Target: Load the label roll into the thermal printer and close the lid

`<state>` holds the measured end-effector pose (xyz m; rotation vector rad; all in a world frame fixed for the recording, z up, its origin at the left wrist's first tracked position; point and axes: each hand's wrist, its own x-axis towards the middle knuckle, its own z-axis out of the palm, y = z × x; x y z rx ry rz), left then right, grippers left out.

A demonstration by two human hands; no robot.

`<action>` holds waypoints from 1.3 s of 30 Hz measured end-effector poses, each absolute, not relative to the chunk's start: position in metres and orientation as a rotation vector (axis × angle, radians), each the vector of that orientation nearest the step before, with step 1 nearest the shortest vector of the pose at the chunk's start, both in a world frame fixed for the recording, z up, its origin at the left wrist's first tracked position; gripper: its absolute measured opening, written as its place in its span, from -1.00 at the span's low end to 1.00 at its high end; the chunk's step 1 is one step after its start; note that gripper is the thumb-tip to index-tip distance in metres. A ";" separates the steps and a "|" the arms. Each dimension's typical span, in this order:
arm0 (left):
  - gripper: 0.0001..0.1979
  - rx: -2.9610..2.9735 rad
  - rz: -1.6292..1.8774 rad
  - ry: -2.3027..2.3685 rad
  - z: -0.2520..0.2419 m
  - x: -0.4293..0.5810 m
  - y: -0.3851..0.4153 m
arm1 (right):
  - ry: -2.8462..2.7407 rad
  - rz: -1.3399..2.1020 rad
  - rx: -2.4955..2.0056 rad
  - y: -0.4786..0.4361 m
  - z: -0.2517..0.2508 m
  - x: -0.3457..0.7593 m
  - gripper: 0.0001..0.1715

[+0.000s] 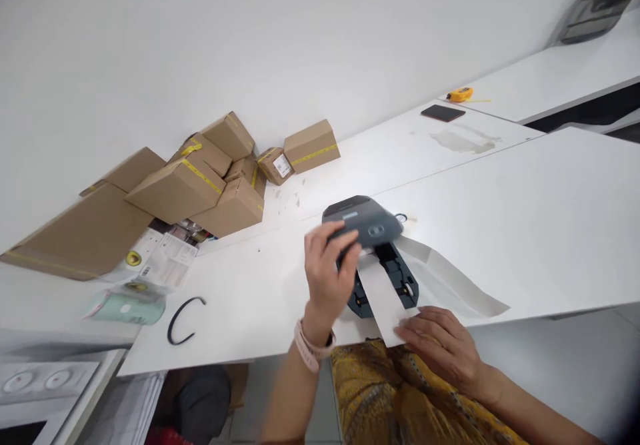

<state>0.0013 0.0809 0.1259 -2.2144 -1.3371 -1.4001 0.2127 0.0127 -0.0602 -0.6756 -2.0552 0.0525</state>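
Observation:
A dark grey label printer (407, 278) lies on the white table in front of me, its lid (373, 222) raised and its inside showing. My left hand (327, 265) grips the near left edge of that lid with curled fingers. A white paper label strip (383, 295) runs out of the printer toward me and hangs over the table's edge. My right hand (445, 345) pinches the strip's free end between thumb and fingers. A longer sheet of backing paper (450, 275) curls on the table to the printer's right.
Several cardboard boxes (180, 185) are piled at the back left. A black headband (177, 322) and a mint green pouch (125, 308) lie at the left. Further back right are a dark tablet-like slab (443, 112) and a yellow tape measure (460, 94).

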 end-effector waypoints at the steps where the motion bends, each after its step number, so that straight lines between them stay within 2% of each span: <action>1: -0.84 -2.222 -1.396 -1.344 0.110 0.004 0.064 | -2.049 0.043 -0.679 0.011 -0.062 0.213 -0.44; 3: -0.71 -2.217 -1.358 -1.384 0.079 0.008 0.036 | -2.057 0.040 -0.673 0.010 -0.064 0.213 -0.40; 7: -0.60 -2.226 -1.268 -1.473 0.028 0.012 0.010 | -2.085 0.022 -0.645 0.011 -0.061 0.209 -0.39; 12: -0.57 -2.238 -1.297 -1.436 0.000 0.007 0.007 | -2.049 -0.022 -0.617 0.008 -0.043 0.206 -0.44; 15: -0.61 -2.248 -1.356 -1.410 -0.005 0.004 0.010 | -1.847 0.062 -0.707 0.005 -0.025 0.203 -0.51; 18: -0.70 -2.206 -1.437 -1.435 -0.003 0.005 0.017 | -1.483 0.357 -0.992 0.016 -0.010 0.195 -0.56; 22: -0.83 -2.046 -1.715 -1.633 0.002 0.011 0.028 | -1.117 1.029 -1.194 0.046 -0.001 0.177 -0.36; 23: -0.77 -1.979 -1.800 -1.753 0.003 0.013 0.030 | -1.067 1.158 -1.204 0.053 -0.001 0.174 -0.31; 26: -0.34 -1.873 -2.063 -2.185 0.002 0.017 0.032 | -1.007 1.351 -1.202 0.066 -0.004 0.172 -0.26; 27: -0.26 -1.899 -2.157 -2.282 0.001 0.017 0.032 | -1.008 1.378 -1.194 0.067 -0.005 0.173 -0.25; 32: -0.16 -1.970 -2.523 -2.346 -0.001 0.015 0.030 | -1.061 1.395 -1.185 0.069 -0.006 0.182 -0.25; 39: -0.15 -1.836 -2.503 -2.402 0.003 0.016 0.032 | -1.104 1.335 -1.217 0.070 -0.006 0.181 -0.25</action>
